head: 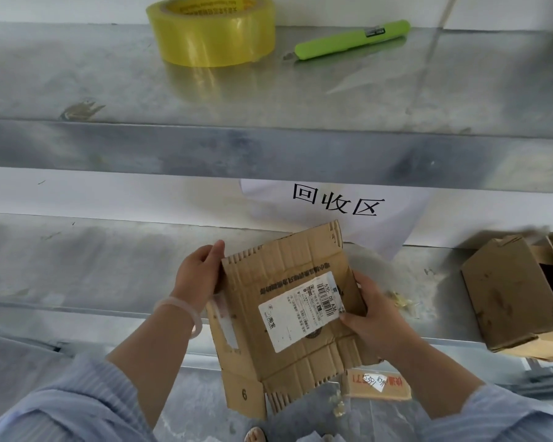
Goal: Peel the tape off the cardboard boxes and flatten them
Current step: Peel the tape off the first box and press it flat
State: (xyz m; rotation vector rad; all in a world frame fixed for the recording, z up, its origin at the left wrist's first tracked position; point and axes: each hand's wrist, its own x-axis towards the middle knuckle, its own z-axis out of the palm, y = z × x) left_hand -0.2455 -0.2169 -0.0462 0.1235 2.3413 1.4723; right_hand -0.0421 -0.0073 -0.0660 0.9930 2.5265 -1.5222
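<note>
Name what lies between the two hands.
In the head view, an opened-out cardboard box, label facing up; the left hand and right hand hold its opposite edges.

Flattened box (288, 317): brown corrugated cardboard, opened out, held tilted in the air, the left hand (198, 275) gripping its left edge and the right hand (374, 317) its right. A white shipping label (300, 311) covers its face; a clear tape strip (227, 320) clings to the left flap. Second box (511, 298): still formed, lying on its side on the shelf (109, 266), far right.
</note>
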